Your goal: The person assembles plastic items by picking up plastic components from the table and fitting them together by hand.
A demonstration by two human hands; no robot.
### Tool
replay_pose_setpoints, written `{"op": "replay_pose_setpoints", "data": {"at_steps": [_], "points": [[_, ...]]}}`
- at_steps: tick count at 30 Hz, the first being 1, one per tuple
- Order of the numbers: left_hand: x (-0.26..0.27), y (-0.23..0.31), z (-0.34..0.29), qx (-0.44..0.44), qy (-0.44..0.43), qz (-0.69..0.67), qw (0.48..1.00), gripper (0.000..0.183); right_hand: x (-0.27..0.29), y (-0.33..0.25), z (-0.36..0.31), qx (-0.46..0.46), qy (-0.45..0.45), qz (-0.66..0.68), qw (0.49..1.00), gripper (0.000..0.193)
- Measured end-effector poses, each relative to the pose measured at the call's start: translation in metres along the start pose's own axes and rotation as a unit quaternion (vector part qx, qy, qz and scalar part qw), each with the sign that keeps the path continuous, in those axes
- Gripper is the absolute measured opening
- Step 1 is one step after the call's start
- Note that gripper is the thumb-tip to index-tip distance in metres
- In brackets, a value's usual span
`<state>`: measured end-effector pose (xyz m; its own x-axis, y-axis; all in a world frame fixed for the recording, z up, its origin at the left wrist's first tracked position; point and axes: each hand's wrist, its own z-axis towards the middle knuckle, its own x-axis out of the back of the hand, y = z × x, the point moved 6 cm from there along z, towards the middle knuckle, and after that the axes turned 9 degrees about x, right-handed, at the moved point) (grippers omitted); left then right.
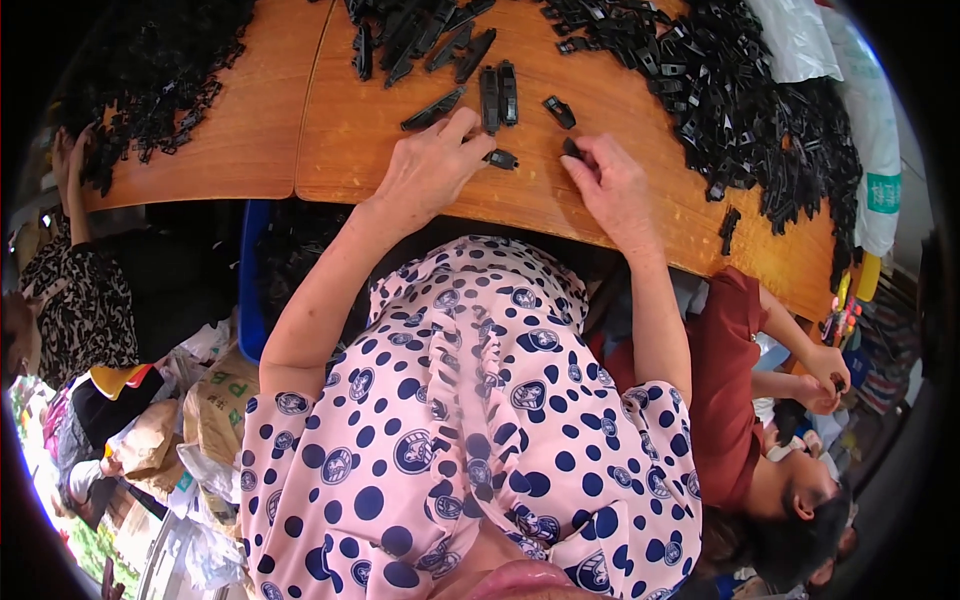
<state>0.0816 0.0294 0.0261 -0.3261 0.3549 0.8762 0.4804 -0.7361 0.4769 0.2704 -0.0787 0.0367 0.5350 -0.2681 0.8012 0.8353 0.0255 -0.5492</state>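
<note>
Left hand: the left hand [430, 165] lies palm-down on the curved wooden table [330, 150], fingers bent over a small black plastic clip [502, 159] that sits at its fingertips; touching, but I cannot tell whether it is truly gripped.
Right hand: the right hand [612, 185] pinches a second small black plastic piece [571, 148] between thumb and forefinger, at the top of the hand.
Key relation: the two small pieces lie just apart, each on the inner side of its own hand, with a narrow strip of bare wood between them.
Long axis: the clip by the left hand lies roughly crosswise, pointing toward the right hand.
Just beyond the fingers: a pair of long black plastic bars [498, 95] stands lengthwise away from the left fingertips; a loose black clip [559, 111] lies beside them, nearer the right hand.
Near edge: the table edge runs under both wrists.
Far right: a large heap of black plastic parts [760, 130] crowds that side.
Far left: another black heap [150, 70], well apart.
Open room: bare wood left of the left hand.
</note>
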Motion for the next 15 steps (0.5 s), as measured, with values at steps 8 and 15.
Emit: {"op": "replay_pose_setpoints", "data": {"at_steps": [8,15], "points": [[0.007,-0.021,-0.007,0.055,0.046,-0.067,0.995,0.024,-0.018,-0.044,0.020,0.097,-0.093,0.003,0.991,0.018],[0.006,-0.026,-0.006,0.005,0.048,-0.151,0.987,0.020,-0.028,-0.052,0.035,0.145,-0.196,-0.056,0.968,0.017]]}}
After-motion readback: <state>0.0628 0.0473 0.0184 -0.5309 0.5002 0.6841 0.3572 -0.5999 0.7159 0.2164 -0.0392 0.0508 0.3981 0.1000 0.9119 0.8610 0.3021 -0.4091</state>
